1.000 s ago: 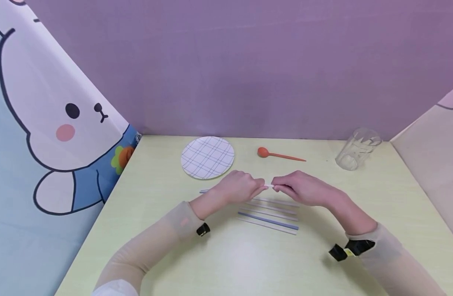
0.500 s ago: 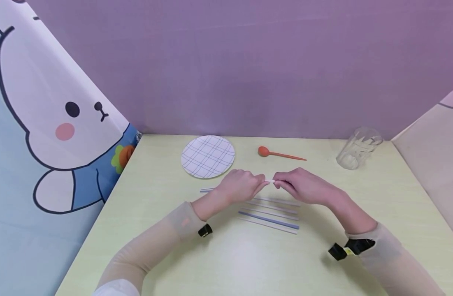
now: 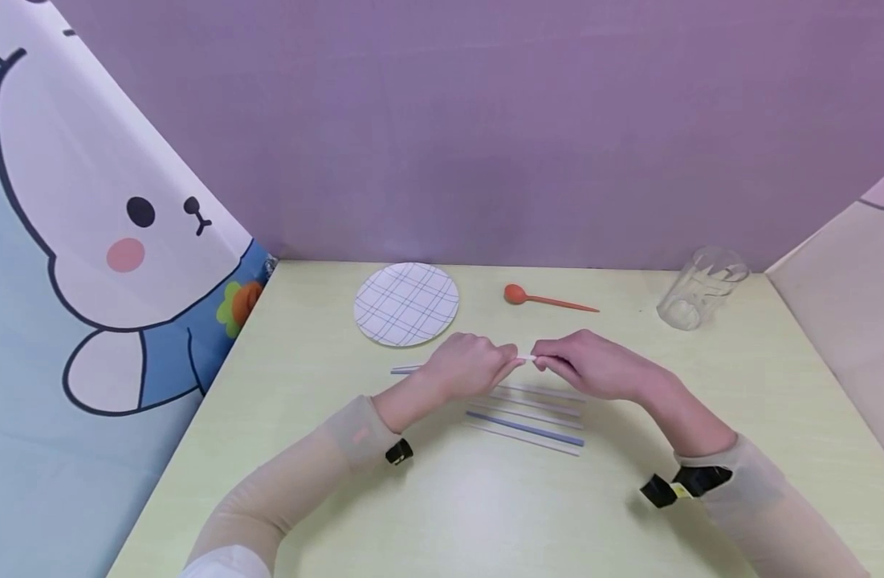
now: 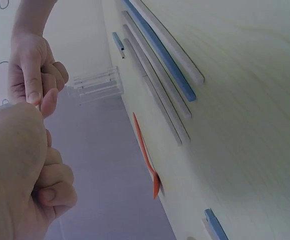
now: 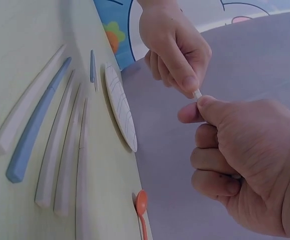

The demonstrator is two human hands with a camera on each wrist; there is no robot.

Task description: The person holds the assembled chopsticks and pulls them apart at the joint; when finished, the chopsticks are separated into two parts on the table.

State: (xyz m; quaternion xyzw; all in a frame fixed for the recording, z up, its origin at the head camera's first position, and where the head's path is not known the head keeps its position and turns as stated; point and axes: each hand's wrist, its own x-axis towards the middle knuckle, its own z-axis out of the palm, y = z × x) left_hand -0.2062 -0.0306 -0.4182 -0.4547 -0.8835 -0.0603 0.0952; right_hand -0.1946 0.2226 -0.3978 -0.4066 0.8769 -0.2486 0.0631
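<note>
Between my left hand and my right hand, a thin white stick, probably a chopstick, is held above the table. Each hand pinches it between thumb and curled fingers, and only a short piece shows in the gap; the rest is hidden in the hands. Below them lie several chopsticks side by side, pale ones and a blue chopstick. Another blue chopstick with a pale one pokes out beyond my left wrist.
Behind my left hand lies a white plate with blue crossing lines. An orange spoon is at the back middle of the table. A clear glass stands at the back right. A purple backdrop rises behind.
Both hands rise slightly with the white chopstick, then dip a little. Their grip looks the same, and the things on the table stay where they were.
</note>
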